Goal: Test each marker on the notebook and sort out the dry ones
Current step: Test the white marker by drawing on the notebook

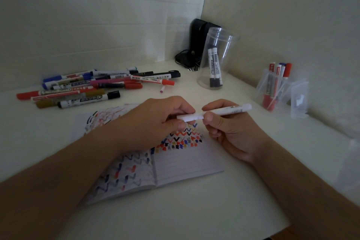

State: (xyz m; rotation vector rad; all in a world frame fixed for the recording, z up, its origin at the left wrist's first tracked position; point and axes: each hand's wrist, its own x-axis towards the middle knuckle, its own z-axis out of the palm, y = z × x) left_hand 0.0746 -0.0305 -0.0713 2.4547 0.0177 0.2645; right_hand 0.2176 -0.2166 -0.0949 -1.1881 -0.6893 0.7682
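Gripping white marker between both hands.

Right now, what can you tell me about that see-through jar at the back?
The clear jar looks like plastic, tall and round, with an open top and no lid in sight. It stands upright near the corner of the white table, just in front of a black object by the wall. Inside, two white markers with black caps stand side by side, caps down on the bottom, leaning against the jar's wall. Neither hand touches it.
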